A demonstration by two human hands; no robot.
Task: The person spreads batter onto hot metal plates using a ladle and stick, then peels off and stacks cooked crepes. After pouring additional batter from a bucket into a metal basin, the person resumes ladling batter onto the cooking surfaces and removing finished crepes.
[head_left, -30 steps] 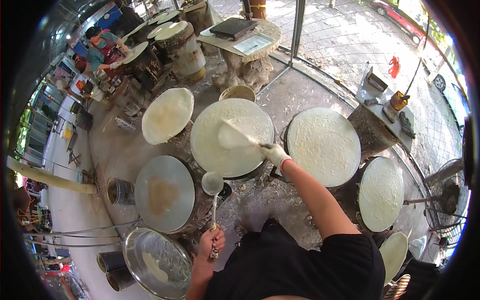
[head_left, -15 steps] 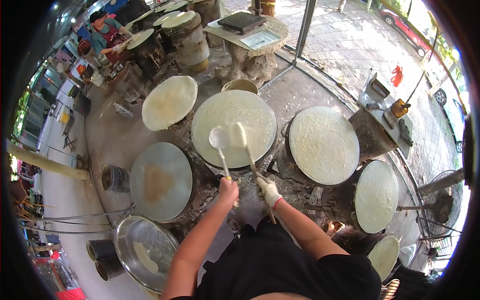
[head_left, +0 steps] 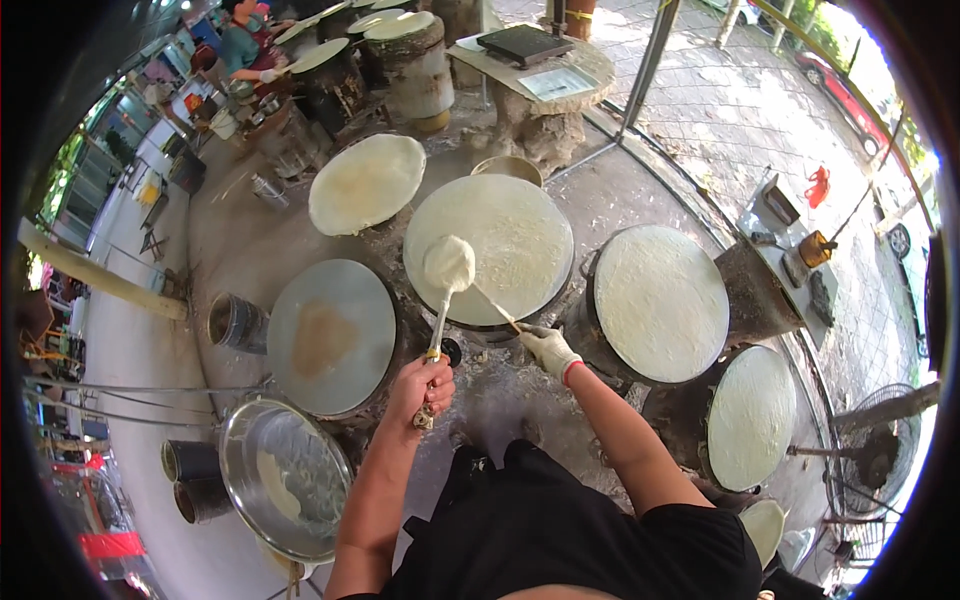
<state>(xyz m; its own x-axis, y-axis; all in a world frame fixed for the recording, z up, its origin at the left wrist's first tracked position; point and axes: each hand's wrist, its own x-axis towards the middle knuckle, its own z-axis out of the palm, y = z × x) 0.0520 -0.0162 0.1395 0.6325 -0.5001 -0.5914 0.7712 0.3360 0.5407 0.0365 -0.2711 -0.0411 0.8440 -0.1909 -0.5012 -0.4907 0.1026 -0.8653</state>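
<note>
My bare left hand [head_left: 422,388] grips the long handle of a metal ladle [head_left: 440,318]. Its bowl hangs over the left part of the middle round griddle [head_left: 515,235], which is covered by a pale layer of batter. In a white glove with a red cuff, my right hand [head_left: 550,352] is closed on a wooden-handled scraper [head_left: 498,307]. The scraper's batter-coated head meets the ladle's bowl, and I cannot tell the two apart there. Left of my hands stands a bare grey griddle [head_left: 335,370] with a brown patch.
Batter-covered griddles [head_left: 660,300] stand to the right, and a thin round sheet [head_left: 367,185] lies at far left. A steel basin [head_left: 240,450] with some batter sits at lower left. Far back are a stone table [head_left: 590,65] and a person [head_left: 243,45] at other drums.
The scraper head has moved left from beside the ladle onto its bowl. My left hand has shifted left and my right hand slightly up. The whole view has also shifted.
</note>
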